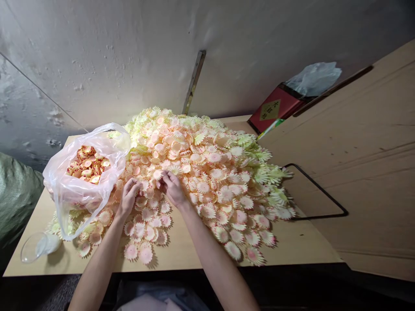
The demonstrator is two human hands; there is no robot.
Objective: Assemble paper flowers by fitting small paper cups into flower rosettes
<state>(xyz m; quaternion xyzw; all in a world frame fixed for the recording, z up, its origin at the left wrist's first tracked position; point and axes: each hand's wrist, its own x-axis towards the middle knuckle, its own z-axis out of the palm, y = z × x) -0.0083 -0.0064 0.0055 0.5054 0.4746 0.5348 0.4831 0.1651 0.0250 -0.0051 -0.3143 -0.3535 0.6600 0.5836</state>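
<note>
Flanking flower pile (210,166): clear cup (48,244), red box (272,108). Bag (79,190) contains red-edged flowers (89,165). Right fingers (169,179) pinch pale flower (158,174); left fingers (131,185) curled, contents unclear.

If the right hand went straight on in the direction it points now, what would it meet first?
Most likely the pale flower pieces just ahead of the right hand, up and left in the picture; exact depth is unclear.

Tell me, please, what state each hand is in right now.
Left hand: fingers curled; holding anything cannot be told.
Right hand: fingers bent, at a pale flower-shaped piece; grip unclear.
</note>
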